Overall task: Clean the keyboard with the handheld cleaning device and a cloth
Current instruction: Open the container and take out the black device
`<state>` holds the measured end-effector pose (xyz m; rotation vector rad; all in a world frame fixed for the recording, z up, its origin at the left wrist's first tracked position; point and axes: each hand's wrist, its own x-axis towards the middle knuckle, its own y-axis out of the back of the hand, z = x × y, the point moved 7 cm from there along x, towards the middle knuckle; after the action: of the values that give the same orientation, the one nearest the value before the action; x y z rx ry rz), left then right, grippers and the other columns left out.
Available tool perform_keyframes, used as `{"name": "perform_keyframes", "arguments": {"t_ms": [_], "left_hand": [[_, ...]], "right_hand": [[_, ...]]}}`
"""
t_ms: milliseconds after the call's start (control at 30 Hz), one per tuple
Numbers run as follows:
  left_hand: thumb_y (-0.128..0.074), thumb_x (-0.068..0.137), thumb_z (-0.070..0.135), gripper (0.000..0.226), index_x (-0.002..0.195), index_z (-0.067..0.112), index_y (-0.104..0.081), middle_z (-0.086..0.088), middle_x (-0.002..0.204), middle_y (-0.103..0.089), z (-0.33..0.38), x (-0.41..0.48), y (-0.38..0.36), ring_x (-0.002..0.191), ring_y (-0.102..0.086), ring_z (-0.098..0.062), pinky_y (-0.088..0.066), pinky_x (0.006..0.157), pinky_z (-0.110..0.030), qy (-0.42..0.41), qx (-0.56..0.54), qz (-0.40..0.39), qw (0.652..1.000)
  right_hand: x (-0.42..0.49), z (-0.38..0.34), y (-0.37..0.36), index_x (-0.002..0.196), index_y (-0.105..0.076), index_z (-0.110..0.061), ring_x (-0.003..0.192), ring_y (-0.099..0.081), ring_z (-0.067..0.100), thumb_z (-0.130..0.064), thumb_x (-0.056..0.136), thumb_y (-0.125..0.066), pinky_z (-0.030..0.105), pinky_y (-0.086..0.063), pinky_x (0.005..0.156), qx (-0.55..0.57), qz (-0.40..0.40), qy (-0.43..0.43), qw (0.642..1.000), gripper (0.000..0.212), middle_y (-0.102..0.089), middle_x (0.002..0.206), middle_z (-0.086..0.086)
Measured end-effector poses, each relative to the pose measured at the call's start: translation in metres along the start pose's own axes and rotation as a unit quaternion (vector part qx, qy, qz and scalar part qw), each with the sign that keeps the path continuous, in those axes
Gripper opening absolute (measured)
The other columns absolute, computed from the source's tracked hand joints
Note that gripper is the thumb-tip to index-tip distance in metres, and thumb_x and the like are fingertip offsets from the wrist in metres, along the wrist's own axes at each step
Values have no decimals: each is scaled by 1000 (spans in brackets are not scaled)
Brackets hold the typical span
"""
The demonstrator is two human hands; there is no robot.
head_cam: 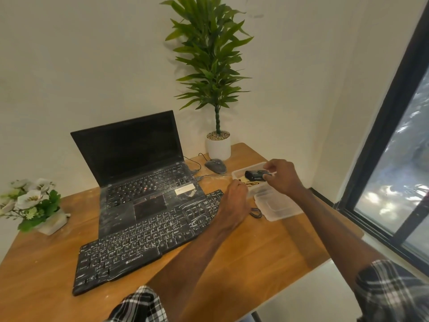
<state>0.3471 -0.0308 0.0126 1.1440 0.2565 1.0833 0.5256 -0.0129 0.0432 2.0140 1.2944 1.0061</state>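
On the brown wooden table (255,252), a long black keyboard (148,238) with white dust and scratchy white marks all over the keys; flat and slanted, with the near end by the left sleeve (139,305) and the far end under the left wrist; right behind it, an open black laptop (139,163), dusty too, with a dark screen.

Past the far end of the keyboard, a clear plastic box (238,174) with no lid on; just beside it on the near side, a clear plastic lid (278,205), flat on the wood.

In the mouth of the open box, a small black handheld cleaning device (254,175); hard to tell whether resting inside or lifted a little; right hand (284,177) in from the window side, with thumb and fingertips pinched on the right end of the device.

Left hand (234,201) over the far corner of the keyboard, with fingers curled in by the near-left edge of the box; cannot tell whether gripping the rim, something small, or nothing.

Inside the box, under the device, something yellow with black marks; too small to name.

A little loop of black cord (255,213) on the table between keyboard and lid.

Behind the box, a grey computer mouse (216,166) with a thin wire towards the laptop; further back, a tall green leafy plant in a white round pot (218,147); at the left edge, white flowers in a small white pot (32,201).

A dark-framed window (394,170) on the right.
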Motion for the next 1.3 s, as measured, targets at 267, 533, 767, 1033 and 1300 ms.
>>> {"name": "perform_keyframes", "arguments": {"t_ms": [267,533,767,1033,1300], "left_hand": [[-54,87,-14,33,112,3,-68,-9,122,-59,-11,4,-2,113,-52,-18,-49,91,-27,-10,-3,7,1000],[-52,86,-14,26,98,4,-66,-10,113,-61,-14,9,1,106,-52,-19,-50,87,-31,-4,-19,5,1000],[-56,84,-10,23,88,5,-73,-10,96,-68,-18,14,3,91,-63,-21,-59,78,-46,37,-44,10,998],[-60,102,24,23,115,11,-74,1,105,-78,-43,2,39,98,-75,-18,-62,84,-27,203,-340,-1,918],[-58,105,24,33,125,-1,-65,-21,115,-76,-76,-59,100,102,-75,-28,-63,80,-31,271,-646,-46,712]], "right_hand": [[42,-11,-43,109,-68,-7,93,-60,23,-31,76,-84,33,-49,78,-123,-151,28,980,44,-65,105,7],[50,-26,-60,96,-67,-12,86,-60,25,-34,82,-75,39,-53,76,-242,-187,111,945,27,-66,94,6],[43,-22,-41,106,-66,-11,84,-62,27,-35,98,-57,36,-48,67,-157,-116,102,975,26,-69,96,8],[-11,-89,-5,114,-67,-15,106,-62,30,-18,98,-60,39,-51,86,-39,43,244,968,18,-69,112,7],[-101,-160,-35,146,-50,-27,141,-37,20,-18,92,-65,34,-47,106,-13,-20,367,930,57,-36,155,7]]}}
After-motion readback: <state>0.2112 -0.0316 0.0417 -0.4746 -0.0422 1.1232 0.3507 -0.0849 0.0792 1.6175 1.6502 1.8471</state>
